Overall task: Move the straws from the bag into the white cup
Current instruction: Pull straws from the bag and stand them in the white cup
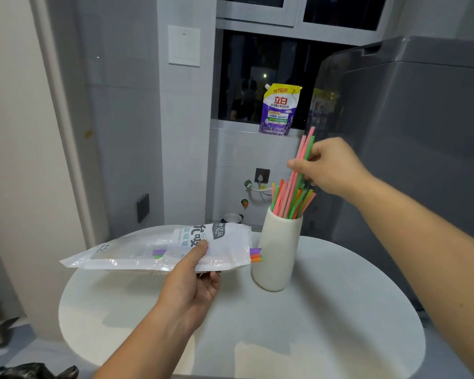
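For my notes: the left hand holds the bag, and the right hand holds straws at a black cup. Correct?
The cup is white, not black, as the head view shows. The left hand holds the bag; the right hand holds straws.

A round white table (pixel 298 337) lies below the right hand (pixel 331 166) and its grip. Behind the grip is a dark window (pixel 252 77) with a purple pouch (pixel 281 109) on its sill (pixel 236 125). To the right stands a grey appliance (pixel 411 132). To the left, grey walls (pixel 121 105) carry a white switch (pixel 184 45), and a socket (pixel 262 175) sits lower left.

Coloured straws (pixel 290 199) leaning in white cup (pixel 278 253), clear bag (pixel 148 251) beside it
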The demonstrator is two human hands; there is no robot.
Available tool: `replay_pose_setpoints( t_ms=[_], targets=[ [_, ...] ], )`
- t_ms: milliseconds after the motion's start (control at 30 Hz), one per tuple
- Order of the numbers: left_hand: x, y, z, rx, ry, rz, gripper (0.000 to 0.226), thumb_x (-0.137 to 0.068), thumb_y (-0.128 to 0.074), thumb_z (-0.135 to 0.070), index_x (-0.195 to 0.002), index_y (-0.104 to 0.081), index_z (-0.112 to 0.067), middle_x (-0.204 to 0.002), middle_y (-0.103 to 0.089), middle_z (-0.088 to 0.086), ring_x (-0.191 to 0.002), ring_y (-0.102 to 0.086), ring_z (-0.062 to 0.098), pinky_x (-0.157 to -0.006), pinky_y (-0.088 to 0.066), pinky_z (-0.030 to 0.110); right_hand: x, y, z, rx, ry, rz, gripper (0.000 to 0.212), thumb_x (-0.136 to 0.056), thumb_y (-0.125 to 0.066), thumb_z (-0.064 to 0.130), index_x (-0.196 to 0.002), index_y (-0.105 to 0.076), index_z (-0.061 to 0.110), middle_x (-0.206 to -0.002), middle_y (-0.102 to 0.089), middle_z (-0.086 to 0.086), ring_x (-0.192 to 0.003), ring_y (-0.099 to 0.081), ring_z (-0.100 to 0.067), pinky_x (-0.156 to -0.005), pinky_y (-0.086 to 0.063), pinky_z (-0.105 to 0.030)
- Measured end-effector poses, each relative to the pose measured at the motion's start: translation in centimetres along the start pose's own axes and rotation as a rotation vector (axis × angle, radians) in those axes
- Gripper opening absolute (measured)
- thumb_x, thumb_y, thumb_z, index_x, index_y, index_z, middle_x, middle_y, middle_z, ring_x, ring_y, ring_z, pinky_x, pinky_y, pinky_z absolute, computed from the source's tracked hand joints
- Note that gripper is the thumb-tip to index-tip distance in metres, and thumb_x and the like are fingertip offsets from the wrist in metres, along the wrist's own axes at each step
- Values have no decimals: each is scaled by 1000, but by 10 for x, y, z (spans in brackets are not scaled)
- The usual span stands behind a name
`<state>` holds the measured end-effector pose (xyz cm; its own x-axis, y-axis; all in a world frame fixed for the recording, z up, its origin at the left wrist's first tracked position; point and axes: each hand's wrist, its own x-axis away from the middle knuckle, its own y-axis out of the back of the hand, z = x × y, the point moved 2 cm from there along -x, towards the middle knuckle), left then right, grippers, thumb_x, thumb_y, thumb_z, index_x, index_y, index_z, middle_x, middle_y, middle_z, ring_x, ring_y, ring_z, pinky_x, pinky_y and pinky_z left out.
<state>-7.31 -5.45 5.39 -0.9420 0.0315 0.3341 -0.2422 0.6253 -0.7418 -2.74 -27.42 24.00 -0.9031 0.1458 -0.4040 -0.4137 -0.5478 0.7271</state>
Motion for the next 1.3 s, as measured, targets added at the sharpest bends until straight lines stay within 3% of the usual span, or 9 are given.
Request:
replay_pose_setpoints(
  t_ms=[133, 267, 400, 567, 733, 833, 933, 1133, 1300],
  targets=[
    [1, -2, -1, 1, 3, 4, 27, -92, -73, -15, -118, -68, -17, -83, -76, -1, -58, -65, 8, -43, -50, 17, 1, -27, -20, 104, -50, 64, 37, -82, -74, 48, -95, -72, 14, -98, -71, -3, -90, -70, -17, -75, -60, -35],
    [1, -2, -2, -1, 6, 4, 25, -92, -73, -15, -117, -68, -17, -81, -76, -2, -61, -63, 9, -44, -50, 17, 9, -33, -19, 94, 10, 0, 76, -87, -70, 46, -151, -35, 22, -147, -45, -5, -138, -39, -28, -104, -45, -51],
    [0, -1, -1, -5, 12, 4, 27, -92, -73, -15, -118, -68, -17, -83, -76, -1, -62, -62, 10, -43, -50, 16, 16, -38, -13, 63, 114, 46, 67, -99, -51, 42, -157, -21, 27, -161, -31, -1, -147, -31, -25, -113, -37, -51],
    [0, -1, 0, -3, 10, 17, 25, -92, -72, -15, -116, -68, -18, -80, -77, -3, -59, -65, 8, -43, -50, 17, 23, -49, -16, 397, 188, 197, 57, -106, -29, 46, -148, -38, 7, -153, -41, -9, -143, -32, -26, -114, -27, -42],
    [2, -1, -1, 2, -3, 31, 28, -92, -73, -15, -119, -68, -18, -82, -77, -3, -56, -68, 7, -43, -50, 18, 20, -47, -27, 337, 177, 142, 68, -103, -33, 52, -158, -18, 15, -165, -22, -3, -152, -16, -22, -120, -19, -46],
    [2, -2, -1, -21, -20, 42, 29, -91, -73, -15, -120, -68, -18, -86, -78, -2, -59, -69, 8, -44, -50, 18, 30, -33, -24, 112, 162, -181, 51, -102, -39, 43, -146, -43, 17, -148, -48, -5, -140, -36, -23, -110, -36, -43],
    [3, -1, -1, -59, -55, 54, 28, -91, -74, -17, -118, -70, -18, -95, -79, -1, -67, -71, 9, -47, -51, 19, 61, -38, -24, -109, 92, -413, 35, -102, -39, 34, -94, -62, 10, -93, -63, -6, -93, -55, -26, -77, -42, -37],
    [7, -2, -1, -228, -180, 93, 23, -91, -74, -18, -114, -73, -17, -107, -81, 3, -92, -72, 18, -76, -55, 32, 127, -115, -36, -909, -720, 165, 62, -104, -29, 54, -86, -60, 4, -52, -56, -7, -42, -45, -22, -45, -37, -26],
    [12, -3, -5, -537, -354, 147, 25, -92, -73, -15, -117, -72, -19, -104, -82, 0, -94, -78, 20, -68, -61, 30, 150, -142, -38, -1211, -812, 287, 65, -102, -29, 59, -100, -64, 4, -58, -60, -11, -43, -46, -20, -45, -35, -27]
  ],
)
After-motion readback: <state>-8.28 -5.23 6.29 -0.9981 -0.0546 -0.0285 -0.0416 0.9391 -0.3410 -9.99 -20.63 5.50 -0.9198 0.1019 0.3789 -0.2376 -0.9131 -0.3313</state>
